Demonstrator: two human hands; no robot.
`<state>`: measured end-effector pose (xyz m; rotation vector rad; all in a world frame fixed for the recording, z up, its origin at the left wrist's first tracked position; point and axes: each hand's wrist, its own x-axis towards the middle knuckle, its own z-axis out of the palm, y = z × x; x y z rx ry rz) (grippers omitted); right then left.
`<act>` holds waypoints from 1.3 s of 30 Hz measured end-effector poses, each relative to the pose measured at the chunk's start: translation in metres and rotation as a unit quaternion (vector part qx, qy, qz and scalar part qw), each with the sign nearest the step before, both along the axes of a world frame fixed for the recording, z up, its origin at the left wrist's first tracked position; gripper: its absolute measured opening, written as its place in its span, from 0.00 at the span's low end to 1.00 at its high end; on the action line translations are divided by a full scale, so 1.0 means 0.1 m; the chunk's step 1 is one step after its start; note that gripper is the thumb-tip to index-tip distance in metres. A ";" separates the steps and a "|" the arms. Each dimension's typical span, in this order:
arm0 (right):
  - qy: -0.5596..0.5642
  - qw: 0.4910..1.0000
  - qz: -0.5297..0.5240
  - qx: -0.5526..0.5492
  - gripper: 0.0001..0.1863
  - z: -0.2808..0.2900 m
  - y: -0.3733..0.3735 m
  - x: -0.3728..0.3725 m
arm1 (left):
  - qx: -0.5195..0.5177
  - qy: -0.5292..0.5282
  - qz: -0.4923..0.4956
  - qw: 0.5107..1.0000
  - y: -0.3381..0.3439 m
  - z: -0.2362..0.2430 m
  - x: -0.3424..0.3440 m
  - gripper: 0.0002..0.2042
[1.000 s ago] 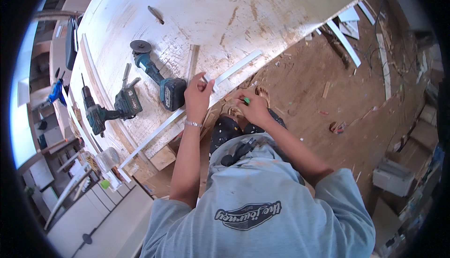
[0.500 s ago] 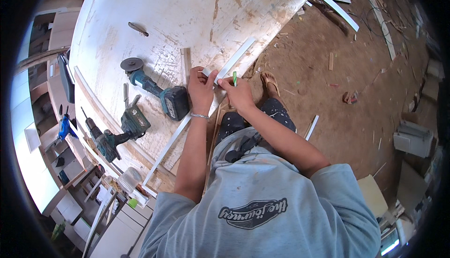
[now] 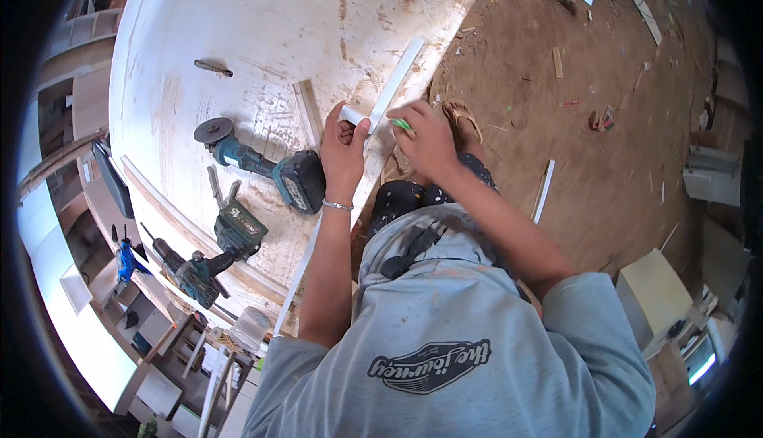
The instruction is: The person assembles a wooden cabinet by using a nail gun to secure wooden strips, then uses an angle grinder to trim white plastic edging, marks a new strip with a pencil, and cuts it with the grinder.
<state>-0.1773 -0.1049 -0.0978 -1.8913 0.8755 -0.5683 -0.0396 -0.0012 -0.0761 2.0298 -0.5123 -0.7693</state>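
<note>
A long, narrow white strip (image 3: 400,76) lies along the near edge of the worn white worktable (image 3: 278,9) and passes under my left hand. My left hand (image 3: 343,156) is closed around a short white piece (image 3: 350,115), pressing it crosswise to the long strip where the two meet. Just right of the strip, my right hand (image 3: 427,142) grips a slim green pen-like stick (image 3: 403,125), held apart from the strip. Its exact kind is too small to make out.
Left of my left hand lie a cordless angle grinder (image 3: 246,157) and a cordless drill (image 3: 195,273). A short wooden batten (image 3: 307,112) and a small dark tool (image 3: 213,67) rest farther off. Offcuts litter the dirt floor (image 3: 540,120) on the right.
My right hand has drawn back to the right from the strip, and the green stick has tilted from upright to slanting. My left hand keeps its hold on the short piece.
</note>
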 end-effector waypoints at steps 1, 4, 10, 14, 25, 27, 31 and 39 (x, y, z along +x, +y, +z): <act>-0.006 0.999 0.048 -0.022 0.13 0.04 -0.15 0.02 | 0.001 -0.019 -0.008 1.000 -0.01 -0.01 0.00 0.28; 0.009 0.984 0.160 -0.073 0.12 0.05 -0.37 0.11 | 0.000 -0.052 -0.001 0.999 0.00 -0.06 -0.03 0.29; -0.021 0.964 0.234 -0.123 0.09 -0.14 -0.42 0.11 | -0.066 -0.097 0.057 0.991 0.01 -0.17 -0.20 0.26; -0.021 0.962 0.227 -0.151 0.06 -0.18 -0.41 0.12 | -0.014 -0.306 -0.013 0.952 0.03 -0.23 -0.23 0.16; -0.019 0.965 0.221 -0.138 0.09 -0.24 -0.35 0.09 | -0.037 -0.394 -0.119 0.910 0.19 -0.21 -0.19 0.15; -0.033 0.980 0.179 -0.078 0.10 -0.24 -0.39 0.05 | -0.051 -0.382 -0.098 0.918 0.17 -0.23 -0.25 0.14; -0.033 0.997 0.073 0.022 0.12 -0.27 -0.49 -0.09 | -0.048 -0.388 -0.078 0.917 0.13 -0.23 -0.31 0.12; -0.013 0.991 0.131 -0.011 0.13 -0.17 -0.39 -0.11 | -0.061 -0.395 -0.064 0.914 0.11 -0.26 -0.30 0.12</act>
